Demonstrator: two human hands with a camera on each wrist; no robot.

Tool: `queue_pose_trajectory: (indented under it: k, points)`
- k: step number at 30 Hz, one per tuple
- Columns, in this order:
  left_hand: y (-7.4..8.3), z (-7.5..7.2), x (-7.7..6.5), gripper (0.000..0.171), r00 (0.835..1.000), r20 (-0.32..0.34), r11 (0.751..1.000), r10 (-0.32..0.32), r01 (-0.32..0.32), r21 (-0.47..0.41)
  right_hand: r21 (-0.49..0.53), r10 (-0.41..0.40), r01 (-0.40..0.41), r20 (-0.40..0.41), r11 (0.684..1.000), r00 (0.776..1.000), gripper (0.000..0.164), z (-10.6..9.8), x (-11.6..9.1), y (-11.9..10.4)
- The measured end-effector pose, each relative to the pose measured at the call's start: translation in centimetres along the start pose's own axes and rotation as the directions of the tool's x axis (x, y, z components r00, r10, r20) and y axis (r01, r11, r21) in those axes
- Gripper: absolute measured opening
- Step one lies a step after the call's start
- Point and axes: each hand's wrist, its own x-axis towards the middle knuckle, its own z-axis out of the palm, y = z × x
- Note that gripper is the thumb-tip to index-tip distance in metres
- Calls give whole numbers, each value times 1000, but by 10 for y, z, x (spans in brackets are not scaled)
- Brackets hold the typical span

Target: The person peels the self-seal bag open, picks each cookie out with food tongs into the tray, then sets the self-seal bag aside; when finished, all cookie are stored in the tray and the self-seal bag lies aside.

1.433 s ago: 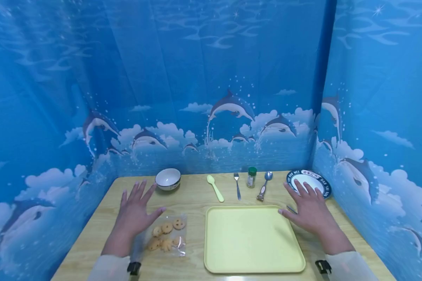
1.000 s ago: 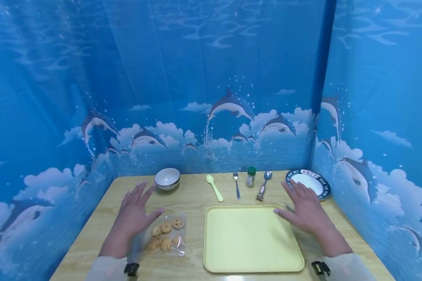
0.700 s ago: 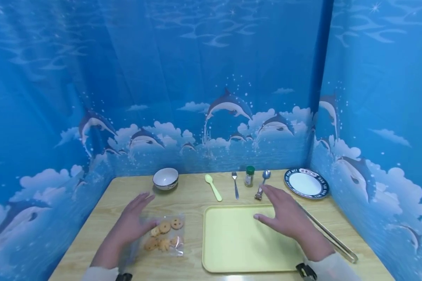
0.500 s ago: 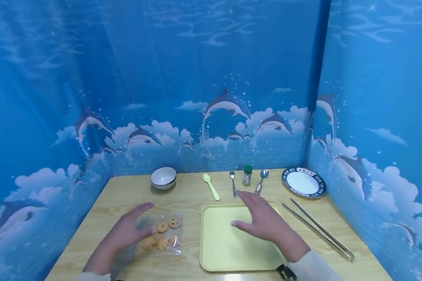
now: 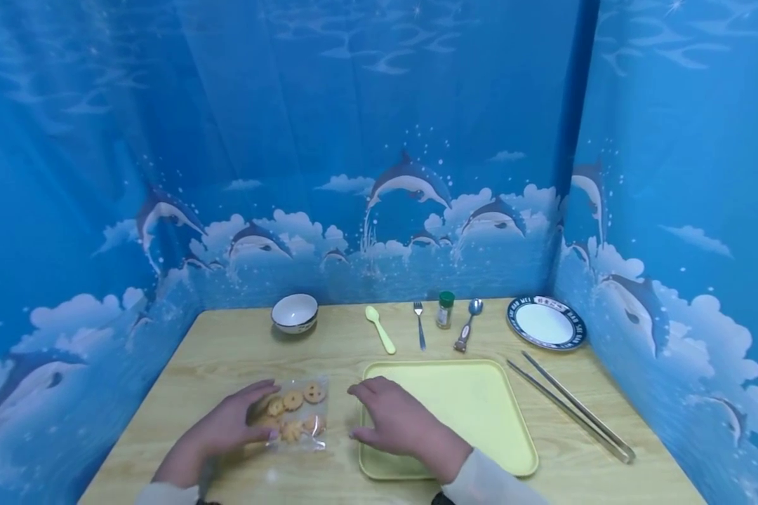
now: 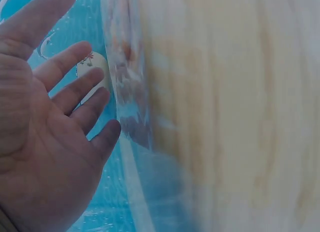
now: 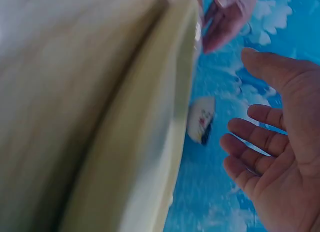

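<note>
A clear plastic bag of cookies lies flat on the wooden table, left of the yellow tray. My left hand is at the bag's left side, fingers loosely bent and thumb apart; whether it touches the bag I cannot tell. In the left wrist view the left hand shows an open palm, with the bag's clear plastic beyond the fingertips. My right hand hovers over the tray's left part, fingers pointing toward the bag. Its palm is bare in the right wrist view, where the right hand grips nothing.
Along the back stand a white bowl, a pale green spoon, a fork, a green-capped jar and a metal spoon. A dark-rimmed plate and metal tongs lie at right. Dolphin-print curtains enclose the table.
My right hand has swept left from near the plate to above the tray's left part, uncovering plate and tongs. My left hand has come down and nearer to the cookie bag.
</note>
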Motion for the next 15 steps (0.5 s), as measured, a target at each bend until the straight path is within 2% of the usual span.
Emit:
queue_pose_trajectory:
  k: [7, 9, 15]
  points:
    - [-3, 2, 5, 94, 999, 4, 999, 53, -53, 2, 17, 7, -8, 74, 1000, 997, 64, 20, 20, -25]
    - [-3, 3, 6, 95, 999, 8, 999, 41, -41, -12, 11, 2, -3, 87, 1000, 996, 61, 24, 24, -33]
    - [-1, 4, 8, 98, 997, 43, 997, -56, 58, -49, -48, -21, 25, 90, 999, 996, 53, 33, 33, -49]
